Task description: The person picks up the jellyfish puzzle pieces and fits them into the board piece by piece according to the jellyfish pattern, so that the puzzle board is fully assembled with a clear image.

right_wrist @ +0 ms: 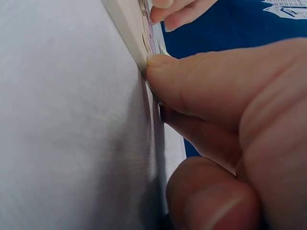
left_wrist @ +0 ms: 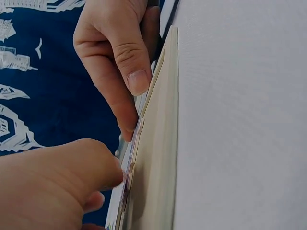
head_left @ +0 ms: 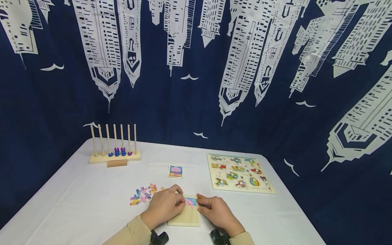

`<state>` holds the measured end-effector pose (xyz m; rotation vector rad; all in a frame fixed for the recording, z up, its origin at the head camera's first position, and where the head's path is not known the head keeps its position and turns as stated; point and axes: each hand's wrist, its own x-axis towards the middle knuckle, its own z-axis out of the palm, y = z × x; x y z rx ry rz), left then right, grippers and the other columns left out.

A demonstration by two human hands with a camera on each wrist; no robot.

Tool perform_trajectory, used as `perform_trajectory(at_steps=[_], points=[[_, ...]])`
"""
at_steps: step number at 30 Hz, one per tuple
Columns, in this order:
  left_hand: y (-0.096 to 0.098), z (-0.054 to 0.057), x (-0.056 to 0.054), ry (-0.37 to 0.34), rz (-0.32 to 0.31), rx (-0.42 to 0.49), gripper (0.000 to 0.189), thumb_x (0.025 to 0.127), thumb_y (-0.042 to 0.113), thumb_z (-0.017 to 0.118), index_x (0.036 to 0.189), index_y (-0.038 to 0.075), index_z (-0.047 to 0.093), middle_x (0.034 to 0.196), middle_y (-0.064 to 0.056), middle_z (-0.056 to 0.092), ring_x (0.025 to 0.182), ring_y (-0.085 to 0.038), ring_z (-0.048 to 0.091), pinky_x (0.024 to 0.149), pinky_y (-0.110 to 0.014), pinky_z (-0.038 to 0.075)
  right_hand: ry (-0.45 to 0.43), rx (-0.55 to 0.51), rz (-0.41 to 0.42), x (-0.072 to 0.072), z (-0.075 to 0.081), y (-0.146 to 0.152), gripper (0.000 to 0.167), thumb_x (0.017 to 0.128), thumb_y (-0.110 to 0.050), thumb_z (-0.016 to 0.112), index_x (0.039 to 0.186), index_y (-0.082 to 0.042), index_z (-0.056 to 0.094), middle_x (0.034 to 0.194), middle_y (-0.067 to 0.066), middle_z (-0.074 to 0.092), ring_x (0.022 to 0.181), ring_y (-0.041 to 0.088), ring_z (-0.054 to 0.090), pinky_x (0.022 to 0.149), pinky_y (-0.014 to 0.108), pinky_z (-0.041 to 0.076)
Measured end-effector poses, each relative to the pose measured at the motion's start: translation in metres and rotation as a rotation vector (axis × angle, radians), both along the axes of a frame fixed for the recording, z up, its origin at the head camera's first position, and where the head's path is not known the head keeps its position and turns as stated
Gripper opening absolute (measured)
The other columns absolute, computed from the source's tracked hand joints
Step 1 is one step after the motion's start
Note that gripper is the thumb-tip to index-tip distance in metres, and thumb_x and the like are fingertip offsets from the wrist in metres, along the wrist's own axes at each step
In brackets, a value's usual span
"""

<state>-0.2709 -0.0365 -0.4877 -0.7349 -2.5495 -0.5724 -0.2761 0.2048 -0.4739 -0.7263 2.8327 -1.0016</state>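
1. We judge the puzzle to be at an early stage: a few pink-and-blue pieces (head_left: 190,202) lie at the far end of the wooden tray (head_left: 183,224), its near part bare.
2. We count the loose pieces (head_left: 143,194) as left to place — they lie left of the tray.
3. The left hand (head_left: 165,205) arches over the tray, fingers bent; we cannot tell whether they pinch a piece.
4. We see the right hand (head_left: 218,213) low alongside, thumb and finger gripping the right rim.

The puzzle tray (head_left: 189,218) looks like smooth, matt wood, the backdrop (head_left: 180,112) like matt cloth
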Motion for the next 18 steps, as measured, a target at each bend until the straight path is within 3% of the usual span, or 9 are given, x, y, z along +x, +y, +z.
perform_trajectory(at_steps=[2, 5, 8, 14, 18], points=[[-0.002, 0.005, 0.003, 0.006, 0.003, -0.007, 0.009, 0.093, 0.029, 0.074, 0.091, 0.031, 0.082, 0.107, 0.014, 0.068, 0.075, 0.0, 0.064, 0.081, -0.058, 0.058, 0.002, 0.001, 0.0, -0.001, -0.001, -0.001, 0.035, 0.093, -0.023, 0.076, 0.125, -0.008, 0.074, 0.138, 0.002, 0.066, 0.13, 0.028, 0.062, 0.106, 0.051, 0.047], [-0.006, 0.015, 0.009, 0.01, 0.013, 0.029, 0.011, 0.096, 0.028, 0.072, 0.097, 0.025, 0.082, 0.105, 0.013, 0.07, 0.078, -0.003, 0.067, 0.072, -0.041, 0.06, 0.012, 0.007, -0.005, -0.001, -0.003, -0.001, 0.035, 0.093, -0.024, 0.076, 0.124, -0.007, 0.074, 0.137, 0.002, 0.067, 0.13, 0.029, 0.062, 0.106, 0.052, 0.048], [-0.016, 0.027, 0.013, 0.018, 0.072, 0.098, 0.01, 0.096, 0.026, 0.073, 0.097, 0.023, 0.082, 0.102, 0.015, 0.072, 0.077, -0.002, 0.067, 0.062, -0.025, 0.052, 0.011, 0.002, -0.002, -0.002, -0.005, -0.001, 0.036, 0.093, -0.023, 0.076, 0.125, -0.007, 0.074, 0.138, 0.002, 0.066, 0.13, 0.029, 0.062, 0.106, 0.052, 0.047], [-0.062, 0.048, 0.02, -0.046, 0.227, 0.229, 0.009, 0.091, 0.023, 0.078, 0.1, 0.024, 0.083, 0.102, 0.015, 0.075, 0.07, 0.0, 0.057, 0.059, -0.024, 0.045, -0.006, -0.007, 0.008, -0.003, -0.004, -0.003, 0.036, 0.093, -0.022, 0.075, 0.126, -0.007, 0.073, 0.139, 0.001, 0.065, 0.132, 0.03, 0.06, 0.108, 0.052, 0.045], [-0.097, 0.05, 0.021, -0.077, 0.324, 0.259, 0.013, 0.092, 0.023, 0.077, 0.104, 0.021, 0.082, 0.102, 0.007, 0.077, 0.069, -0.005, 0.058, 0.059, -0.029, 0.045, -0.011, 0.001, -0.01, -0.001, -0.003, -0.001, 0.036, 0.093, -0.022, 0.076, 0.126, -0.007, 0.073, 0.139, 0.001, 0.065, 0.133, 0.03, 0.059, 0.109, 0.053, 0.044]])
